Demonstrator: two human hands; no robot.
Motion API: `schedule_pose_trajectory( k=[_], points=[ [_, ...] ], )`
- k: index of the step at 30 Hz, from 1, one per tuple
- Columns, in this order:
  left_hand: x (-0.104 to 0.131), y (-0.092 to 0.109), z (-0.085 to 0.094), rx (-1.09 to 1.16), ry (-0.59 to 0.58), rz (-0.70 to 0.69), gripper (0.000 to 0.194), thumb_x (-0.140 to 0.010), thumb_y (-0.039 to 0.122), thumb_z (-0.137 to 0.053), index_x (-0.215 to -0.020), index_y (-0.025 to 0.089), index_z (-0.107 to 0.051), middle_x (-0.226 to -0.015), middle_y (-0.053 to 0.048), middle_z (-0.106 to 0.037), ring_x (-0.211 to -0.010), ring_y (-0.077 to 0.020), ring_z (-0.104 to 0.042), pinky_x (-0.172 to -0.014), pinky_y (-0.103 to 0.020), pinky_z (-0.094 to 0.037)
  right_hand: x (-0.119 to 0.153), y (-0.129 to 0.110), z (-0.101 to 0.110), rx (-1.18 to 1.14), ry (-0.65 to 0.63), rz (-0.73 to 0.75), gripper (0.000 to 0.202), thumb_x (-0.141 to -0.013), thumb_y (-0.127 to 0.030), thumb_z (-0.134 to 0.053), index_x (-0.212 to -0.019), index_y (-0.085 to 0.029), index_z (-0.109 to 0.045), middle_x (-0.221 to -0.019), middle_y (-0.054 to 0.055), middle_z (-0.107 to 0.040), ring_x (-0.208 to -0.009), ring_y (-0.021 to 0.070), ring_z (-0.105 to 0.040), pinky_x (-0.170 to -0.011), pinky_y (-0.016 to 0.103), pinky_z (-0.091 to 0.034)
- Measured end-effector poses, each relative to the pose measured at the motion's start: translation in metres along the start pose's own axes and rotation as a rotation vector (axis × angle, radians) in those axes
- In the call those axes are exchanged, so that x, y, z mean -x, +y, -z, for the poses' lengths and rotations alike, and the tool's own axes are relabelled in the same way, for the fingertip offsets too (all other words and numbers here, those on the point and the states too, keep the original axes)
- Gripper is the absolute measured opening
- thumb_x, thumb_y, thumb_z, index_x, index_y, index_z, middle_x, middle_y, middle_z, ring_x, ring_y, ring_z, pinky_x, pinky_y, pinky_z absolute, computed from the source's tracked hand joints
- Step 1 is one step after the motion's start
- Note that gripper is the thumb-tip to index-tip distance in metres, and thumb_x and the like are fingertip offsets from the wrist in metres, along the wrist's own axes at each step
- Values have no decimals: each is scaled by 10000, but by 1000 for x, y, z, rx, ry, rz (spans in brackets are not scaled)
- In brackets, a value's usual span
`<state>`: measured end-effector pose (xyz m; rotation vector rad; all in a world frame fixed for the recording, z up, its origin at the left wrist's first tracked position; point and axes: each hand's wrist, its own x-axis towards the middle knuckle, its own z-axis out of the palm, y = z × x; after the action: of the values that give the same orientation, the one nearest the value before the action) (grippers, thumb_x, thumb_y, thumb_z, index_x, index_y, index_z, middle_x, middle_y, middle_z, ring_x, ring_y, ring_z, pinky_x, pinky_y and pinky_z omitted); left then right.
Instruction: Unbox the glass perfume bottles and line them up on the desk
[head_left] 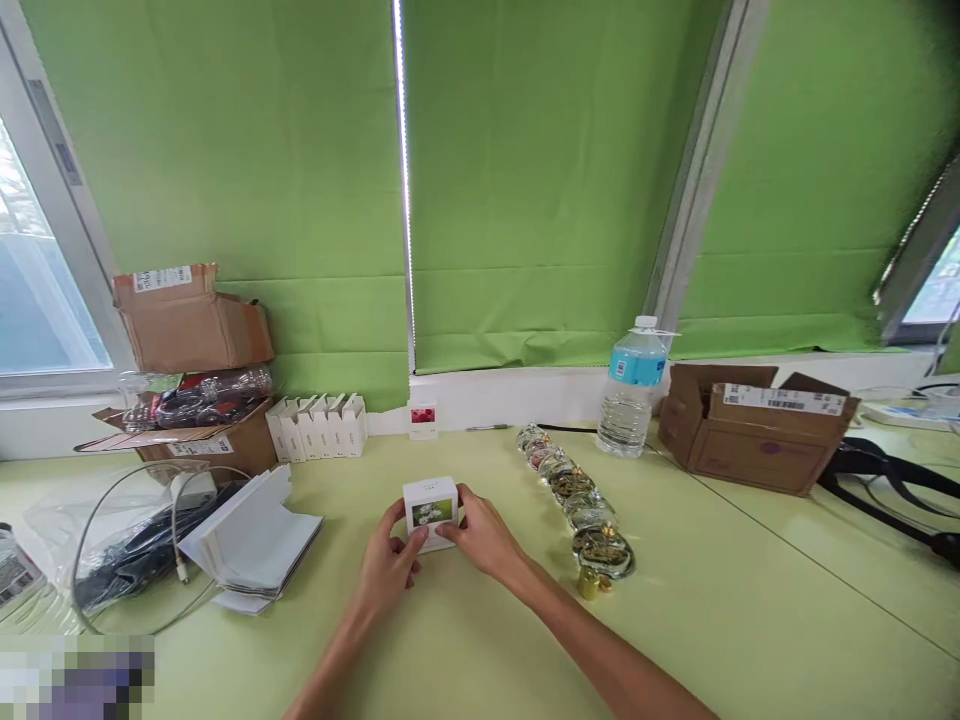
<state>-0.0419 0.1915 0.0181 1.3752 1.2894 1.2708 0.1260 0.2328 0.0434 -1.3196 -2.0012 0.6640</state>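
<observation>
Between my two hands is a small white box (431, 490) with a picture of white flowers on a green ground on its front. My left hand (391, 560) grips its left side, with the thumb on the front face. From the right, my right hand (480, 530) holds the other side, its thumb also on the front. Whether the box rests on the table or is slightly raised, I cannot tell. To the right, a row of glass bottles (589, 505) with gold fittings lies on the table, with a gold cap (588, 583) at the near end.
Several white cartons (319, 428) stand at the back left, beside stacked cardboard boxes (195, 325). Flattened white card (255, 545) and a bagged cable lie at left. A water bottle (631, 390) and an open cardboard box (757, 425) stand at right. A white flower-picture box (423, 418) is by the wall.
</observation>
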Motion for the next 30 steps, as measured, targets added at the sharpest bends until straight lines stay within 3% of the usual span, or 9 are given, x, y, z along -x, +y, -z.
schedule_pose_trajectory(
  k=[3, 7, 13, 19, 24, 30],
  points=[
    [-3, -3, 2, -20, 85, 37, 609, -776, 567, -548, -1244, 198, -423, -950, -86, -626, -560, -127, -583, -351, -202, -432, -17, 10, 0, 84, 48, -34, 333, -764, -267, -622, -1076, -207, -527, -1053, 58, -678, -891, 200, -638, -687, 246, -425],
    [-7, -7, 3, -89, 92, 99, 525, -794, 530, -532, -1150, 146, -501, -578, 28, -537, -396, -104, -483, -357, -213, -412, -56, 27, 7, 136, 124, -101, 324, -800, -224, -589, -1107, -156, -506, -1071, 119, -664, -961, 230, -622, -754, 274, -410],
    [-8, -6, 3, -141, 80, 110, 362, -830, 449, -513, -1067, 179, -552, -580, 47, -520, -355, -78, -446, -365, -198, -384, -121, 56, 17, 179, 204, -178, 384, -804, -195, -590, -1173, -143, -494, -1110, 124, -648, -1015, 236, -599, -802, 283, -393],
    [-12, -5, 1, -137, 103, 163, 277, -830, 399, -510, -998, 189, -576, -580, 22, -506, -463, -123, -507, -341, -181, -377, -170, 67, 10, 175, 311, -252, 362, -839, -225, -567, -1190, -160, -510, -1124, 122, -629, -1049, 225, -570, -854, 295, -389],
    [-13, -3, 3, -135, 90, 161, 233, -835, 394, -490, -931, 206, -589, -569, 22, -499, -444, -119, -475, -339, -185, -379, -193, 69, 0, 155, 392, -292, 327, -889, -331, -527, -1152, -136, -543, -1134, 109, -584, -1000, 214, -565, -877, 388, -425],
    [-12, -7, 3, -122, 92, 150, 237, -844, 397, -464, -927, 208, -580, -566, 20, -492, -476, -135, -490, -344, -197, -397, -193, 64, -13, 101, 466, -316, 479, -847, -271, -481, -1287, -83, -450, -1111, 173, -579, -1041, 261, -544, -862, 326, -414]
  ],
)
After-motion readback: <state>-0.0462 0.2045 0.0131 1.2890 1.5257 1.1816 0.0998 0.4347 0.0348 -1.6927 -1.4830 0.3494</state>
